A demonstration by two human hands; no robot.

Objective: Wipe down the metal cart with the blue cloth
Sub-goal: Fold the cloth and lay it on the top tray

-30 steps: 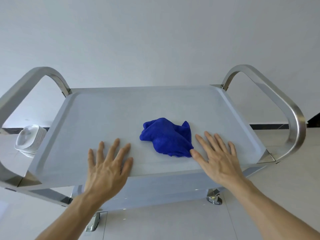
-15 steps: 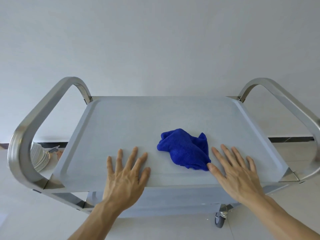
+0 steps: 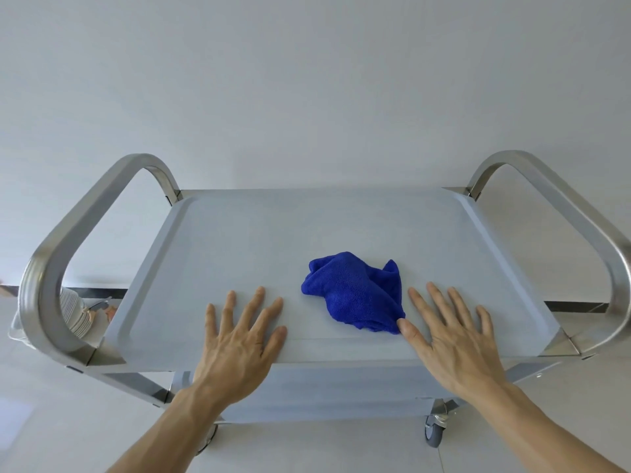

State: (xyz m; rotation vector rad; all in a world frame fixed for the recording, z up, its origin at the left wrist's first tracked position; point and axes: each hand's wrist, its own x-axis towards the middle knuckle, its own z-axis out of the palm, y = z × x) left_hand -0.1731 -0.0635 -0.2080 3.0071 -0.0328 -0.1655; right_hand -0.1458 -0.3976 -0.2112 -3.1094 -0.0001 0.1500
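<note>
1. Stainless metal cart with pale flat top tray: wiping appears not yet begun.
2. Crumpled blue cloth lies near-centre, ungrasped.
3. Left hand and right hand: both flat, fingers spread, holding nothing; right thumb touches the cloth.

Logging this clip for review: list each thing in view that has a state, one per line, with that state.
blue cloth: crumpled in a heap on the cart's top tray, not held.
left hand: open, fingers spread, flat at the tray's near edge, apart from the cloth.
right hand: open, fingers spread, thumb tip at the cloth's near corner, no grip on it.
metal cart: upright, top tray bare except for the cloth.
stacked plates: piled behind the left handle, partly hidden.
</note>
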